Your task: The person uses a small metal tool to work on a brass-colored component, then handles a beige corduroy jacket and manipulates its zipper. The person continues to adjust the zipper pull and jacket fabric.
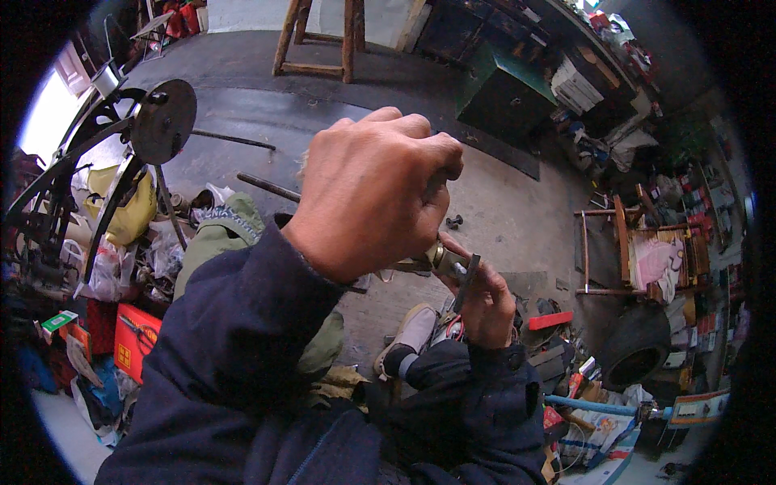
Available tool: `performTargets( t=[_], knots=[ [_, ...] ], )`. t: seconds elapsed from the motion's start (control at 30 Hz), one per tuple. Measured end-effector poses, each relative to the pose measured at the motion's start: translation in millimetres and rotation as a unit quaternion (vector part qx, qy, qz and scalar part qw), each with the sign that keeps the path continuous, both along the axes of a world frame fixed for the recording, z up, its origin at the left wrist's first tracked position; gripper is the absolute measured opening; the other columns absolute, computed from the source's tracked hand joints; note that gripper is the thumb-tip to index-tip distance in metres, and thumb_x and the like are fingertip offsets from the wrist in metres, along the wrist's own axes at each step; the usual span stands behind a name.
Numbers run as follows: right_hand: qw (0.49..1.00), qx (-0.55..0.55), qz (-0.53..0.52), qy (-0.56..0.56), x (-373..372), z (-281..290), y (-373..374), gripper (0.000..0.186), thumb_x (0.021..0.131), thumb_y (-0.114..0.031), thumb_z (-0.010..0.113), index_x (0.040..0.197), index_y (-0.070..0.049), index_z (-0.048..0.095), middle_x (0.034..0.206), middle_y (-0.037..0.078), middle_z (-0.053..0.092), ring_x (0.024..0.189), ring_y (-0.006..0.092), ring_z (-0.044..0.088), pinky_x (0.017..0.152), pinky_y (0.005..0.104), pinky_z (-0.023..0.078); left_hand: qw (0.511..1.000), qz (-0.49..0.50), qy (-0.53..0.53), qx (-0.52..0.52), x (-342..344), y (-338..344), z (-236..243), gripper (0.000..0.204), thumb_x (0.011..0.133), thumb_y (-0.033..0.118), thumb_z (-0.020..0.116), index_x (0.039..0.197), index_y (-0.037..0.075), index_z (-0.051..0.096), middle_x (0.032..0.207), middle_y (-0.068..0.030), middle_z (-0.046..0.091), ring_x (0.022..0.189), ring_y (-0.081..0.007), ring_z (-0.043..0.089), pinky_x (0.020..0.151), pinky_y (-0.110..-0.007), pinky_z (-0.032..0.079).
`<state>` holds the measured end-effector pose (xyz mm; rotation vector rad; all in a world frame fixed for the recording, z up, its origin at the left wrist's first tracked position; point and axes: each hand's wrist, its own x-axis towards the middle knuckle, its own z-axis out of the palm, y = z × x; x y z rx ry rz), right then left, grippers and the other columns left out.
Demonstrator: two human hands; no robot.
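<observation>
Head view. Left hand (373,190), raised at centre, back of the hand uppermost, fingers curled inward; its grip is turned from the camera, so what it closes on cannot be told. Right hand (491,311), lower and to the right, fingers bent round a small brass-coloured fitting (439,256), which lies between the two hands, just below the left thumb. A dark flat bar (466,284) stands steeply across the fitting's right end, in front of the right hand. A dark rod (267,187) runs toward the left wrist and passes out of sight behind it. Surroundings, left: a black machine with a round disc (164,121) — beside it a yellow bag (123,206) and, nearer the wearer, a red box (137,343). Beyond the hands: a wooden stool (352,40) and a green box (503,93) on the floor (505,194). Right: a wooden chair with a pink cloth (653,259), a black tyre (636,347) near it, and a blue pipe (594,405). A grey shoe (408,330) shows below the hands.
</observation>
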<state>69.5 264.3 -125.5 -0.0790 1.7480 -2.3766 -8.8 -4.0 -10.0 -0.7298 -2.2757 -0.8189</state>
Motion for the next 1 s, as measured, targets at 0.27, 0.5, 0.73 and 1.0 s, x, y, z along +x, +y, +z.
performTargets(
  t=[0.27,0.5,0.73,1.0],
  knots=[
    [0.983,0.165,-0.07,-0.038,1,9,-10,0.072,0.111,-0.058,0.067,0.149,0.003,0.063,0.147,0.018,0.073,0.131,0.0271,0.074,0.104,0.0416,0.062,1.0,-0.007,-0.021,-0.007,2,2,1,0.016,0.084,0.018,0.083,0.099,0.016,0.086,0.098,-0.0072,0.08,0.1,-0.0308,0.077,0.081,-0.047,0.06],
    [0.966,0.241,-0.013,-0.097,-2,-4,17,0.073,0.113,-0.064,0.062,0.145,0.002,0.068,0.124,0.016,0.081,0.105,0.0227,0.079,0.089,0.0373,0.064,1.0,-0.007,-0.001,-0.006,2,3,1,0.02,0.08,0.012,0.08,0.1,0.017,0.081,0.096,-0.005,0.076,0.096,-0.0333,0.075,0.079,-0.047,0.061],
    [0.985,-0.016,0.085,-0.152,-1,-10,16,0.057,0.115,-0.046,0.065,0.153,-0.003,0.066,0.135,0.016,0.078,0.11,0.0245,0.079,0.095,0.0407,0.065,1.0,-0.004,-0.013,-0.012,3,3,1,0.02,0.081,0.011,0.08,0.1,0.017,0.081,0.096,-0.0049,0.076,0.096,-0.0333,0.075,0.078,-0.047,0.061],
    [0.966,0.23,-0.019,0.116,1,-4,-8,0.063,0.099,-0.002,0.08,0.159,-0.006,0.059,0.152,0.013,0.071,0.137,0.0296,0.07,0.108,0.0436,0.056,1.0,-0.009,-0.004,-0.006,1,2,1,0.021,0.08,0.011,0.08,0.1,0.017,0.082,0.097,-0.0053,0.077,0.096,-0.0338,0.076,0.079,-0.047,0.062]
  ],
)
